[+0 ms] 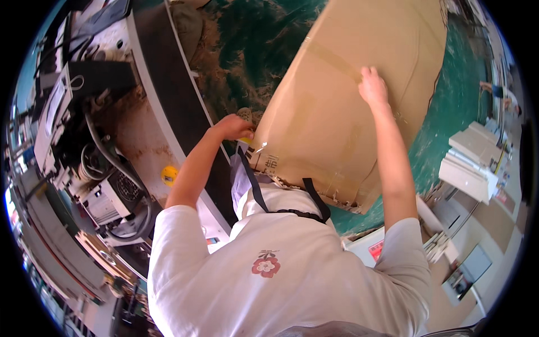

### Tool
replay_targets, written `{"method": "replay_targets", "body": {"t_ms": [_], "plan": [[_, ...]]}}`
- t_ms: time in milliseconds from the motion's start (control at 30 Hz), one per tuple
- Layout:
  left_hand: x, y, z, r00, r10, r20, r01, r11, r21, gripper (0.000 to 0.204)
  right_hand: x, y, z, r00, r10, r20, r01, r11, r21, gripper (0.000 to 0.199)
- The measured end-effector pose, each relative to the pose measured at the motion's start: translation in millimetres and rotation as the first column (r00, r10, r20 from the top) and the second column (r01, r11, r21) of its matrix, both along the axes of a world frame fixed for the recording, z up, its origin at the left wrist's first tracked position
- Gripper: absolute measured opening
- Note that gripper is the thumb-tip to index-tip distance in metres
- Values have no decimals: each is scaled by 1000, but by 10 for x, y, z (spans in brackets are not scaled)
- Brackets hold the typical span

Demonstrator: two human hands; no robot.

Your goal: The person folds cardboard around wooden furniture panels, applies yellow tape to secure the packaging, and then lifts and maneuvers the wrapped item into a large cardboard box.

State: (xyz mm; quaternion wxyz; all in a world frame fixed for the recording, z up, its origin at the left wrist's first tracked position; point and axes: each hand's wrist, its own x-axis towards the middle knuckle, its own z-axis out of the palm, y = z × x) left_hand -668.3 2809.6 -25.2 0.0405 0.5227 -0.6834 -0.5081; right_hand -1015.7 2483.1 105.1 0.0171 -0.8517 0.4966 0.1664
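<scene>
A large brown cardboard sheet or flattened box [331, 112] stretches away in front of me, its near edge ragged and torn. Strips of clear tape run across it. My left hand [233, 128] is closed at its left edge, near the near corner. Something small and yellow [245, 140] shows just below those fingers; what they hold is hidden. Farther out, my right hand [373, 87] reaches over the cardboard with its fingers curled together near a tape strip. Whether anything thin is pinched there cannot be made out.
Left of me runs a machine bench with a dark rail [174, 84], a motor [104, 205], hoses and a yellow round sticker [169, 176]. Dusty green floor [247, 50] lies beyond the cardboard. Stacked pale boards [466, 168] stand at right; another person [505, 98] is far right.
</scene>
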Motion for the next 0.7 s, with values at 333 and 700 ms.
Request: {"method": "replay_targets", "body": {"t_ms": [333, 700], "plan": [[191, 249, 100, 974, 201, 105, -217, 963, 161, 56, 520, 567, 792, 810, 130, 572, -246, 961, 129, 15], [541, 253, 313, 975, 223, -20, -224, 974, -25, 31, 1996, 2187, -381, 707, 282, 649, -703, 384, 599, 16]]}}
